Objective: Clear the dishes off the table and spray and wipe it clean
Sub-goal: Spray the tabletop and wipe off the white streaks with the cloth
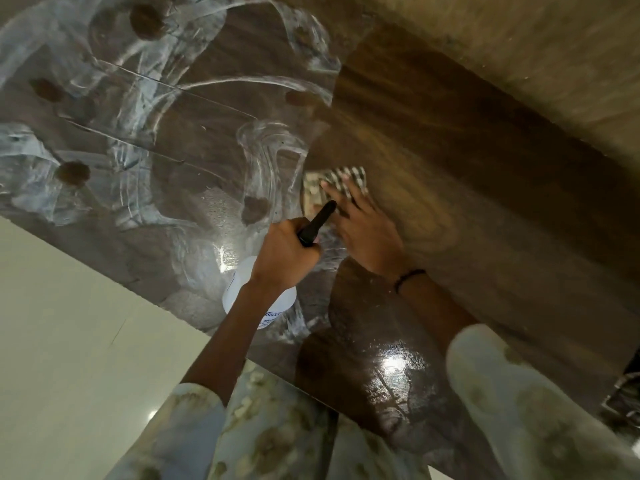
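The view looked down on a dark wooden tabletop (467,188) with a glossy surface. Its left part was covered with whitish, smeared streaks of wet cleaner (114,109), with several round dark spots between them, while the right part showed plain wood grain without streaks. No dishes were seen on the part of the tabletop in view.

The left hand (282,252) was closed around the black trigger head (317,223) of a spray bottle (258,303). The white translucent body of the bottle hung below the hand, over the tabletop near its front edge, and the black nozzle pointed away from the person toward the cloth. I cannot tell if the bottle touched the tabletop.

The right hand (363,230) lay flat with the fingers spread and pressed down on a checked cloth (337,183), black and white with a tan part at its left side. The cloth lay on the tabletop just at the border between the streaked area and the plain area. The two hands were close beside each other but not touching. A dark band (408,279) was around the right wrist. Both arms wore pale patterned sleeves (194,434). At the lower left, a light floor (69,323) was visible beside the tabletop.
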`<state>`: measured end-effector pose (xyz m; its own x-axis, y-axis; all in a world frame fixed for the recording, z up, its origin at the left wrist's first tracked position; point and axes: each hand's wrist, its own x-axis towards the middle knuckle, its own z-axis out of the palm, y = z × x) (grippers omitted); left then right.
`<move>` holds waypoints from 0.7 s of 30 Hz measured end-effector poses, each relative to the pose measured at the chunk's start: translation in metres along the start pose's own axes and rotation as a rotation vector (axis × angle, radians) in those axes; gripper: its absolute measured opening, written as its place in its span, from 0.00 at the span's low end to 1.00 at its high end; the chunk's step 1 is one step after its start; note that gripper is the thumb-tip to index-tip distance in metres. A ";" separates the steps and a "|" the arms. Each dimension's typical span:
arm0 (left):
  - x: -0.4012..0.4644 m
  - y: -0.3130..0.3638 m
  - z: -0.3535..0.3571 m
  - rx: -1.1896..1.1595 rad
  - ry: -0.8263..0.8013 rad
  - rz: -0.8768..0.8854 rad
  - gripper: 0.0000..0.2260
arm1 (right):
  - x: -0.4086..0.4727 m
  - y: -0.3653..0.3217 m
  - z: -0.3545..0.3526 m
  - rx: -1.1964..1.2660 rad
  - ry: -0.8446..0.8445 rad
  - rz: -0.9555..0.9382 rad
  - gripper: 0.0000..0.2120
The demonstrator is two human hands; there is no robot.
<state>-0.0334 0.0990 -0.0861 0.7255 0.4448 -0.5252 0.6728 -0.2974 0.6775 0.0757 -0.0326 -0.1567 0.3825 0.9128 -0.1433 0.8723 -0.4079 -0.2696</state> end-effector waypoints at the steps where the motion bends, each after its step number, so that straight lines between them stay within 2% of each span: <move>1: -0.003 -0.002 -0.001 -0.009 -0.006 0.004 0.04 | -0.017 0.009 0.000 -0.012 -0.001 -0.025 0.26; 6: -0.030 -0.015 -0.004 -0.074 -0.013 0.029 0.03 | -0.048 0.041 -0.011 0.007 0.019 0.160 0.21; 10: -0.055 -0.027 -0.004 -0.140 -0.002 0.054 0.05 | -0.007 0.011 -0.001 0.076 0.121 0.325 0.21; 12: -0.066 -0.032 -0.004 -0.154 -0.005 0.059 0.06 | 0.010 -0.014 0.005 0.091 0.111 0.297 0.24; 16: -0.096 -0.041 -0.006 -0.126 -0.059 0.071 0.07 | -0.011 -0.042 0.012 0.043 0.043 0.075 0.31; 18: -0.111 -0.051 -0.006 -0.129 -0.055 0.054 0.07 | -0.033 -0.038 0.013 0.047 0.040 0.090 0.32; 21: -0.126 -0.069 -0.002 -0.125 -0.033 0.001 0.06 | -0.062 -0.024 0.011 0.043 0.048 0.191 0.26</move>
<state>-0.1721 0.0649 -0.0658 0.7317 0.4158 -0.5402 0.6505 -0.1889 0.7357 0.0272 -0.0798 -0.1514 0.5550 0.8182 -0.1502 0.7689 -0.5735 -0.2829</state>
